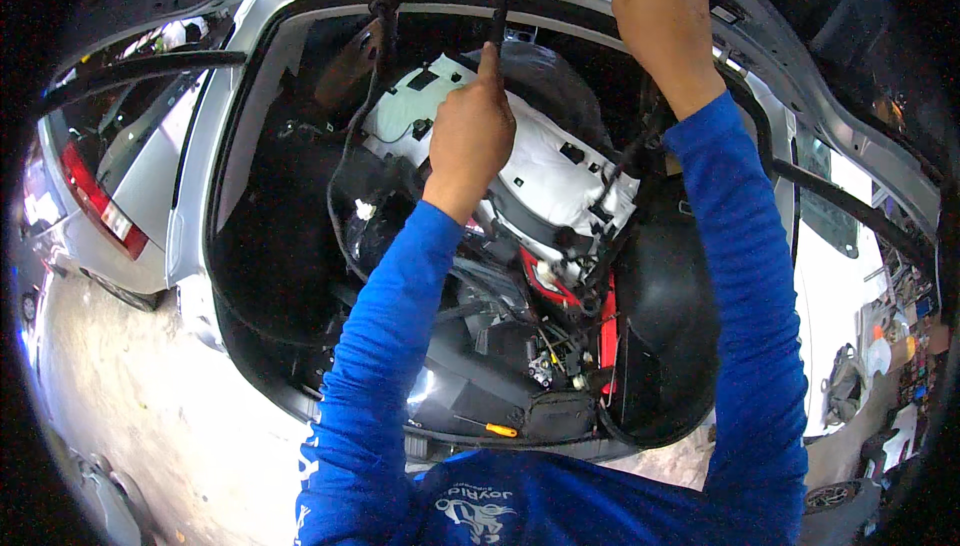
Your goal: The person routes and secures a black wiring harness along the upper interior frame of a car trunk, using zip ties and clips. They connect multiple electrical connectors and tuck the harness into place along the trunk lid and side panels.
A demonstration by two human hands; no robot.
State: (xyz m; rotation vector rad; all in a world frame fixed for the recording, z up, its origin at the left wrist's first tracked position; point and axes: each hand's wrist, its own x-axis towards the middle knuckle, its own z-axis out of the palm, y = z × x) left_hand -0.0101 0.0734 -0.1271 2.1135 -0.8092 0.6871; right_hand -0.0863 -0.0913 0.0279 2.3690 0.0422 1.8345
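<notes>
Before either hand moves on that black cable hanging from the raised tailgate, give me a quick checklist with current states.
1. Left hand on the black cable: ok, fingers closed around it.
2. Right hand at the tailgate edge: ok, touching it; what it grips, cannot tell.
3. Cable's upper attachment: cannot tell, hidden at the tailgate rim.
4. Space under the hands: not ok, crowded by a white panel, loose wiring and a red lamp part.
5. Orange-handled screwdriver: ok, lying in the boot opening, apart from both hands.
</notes>
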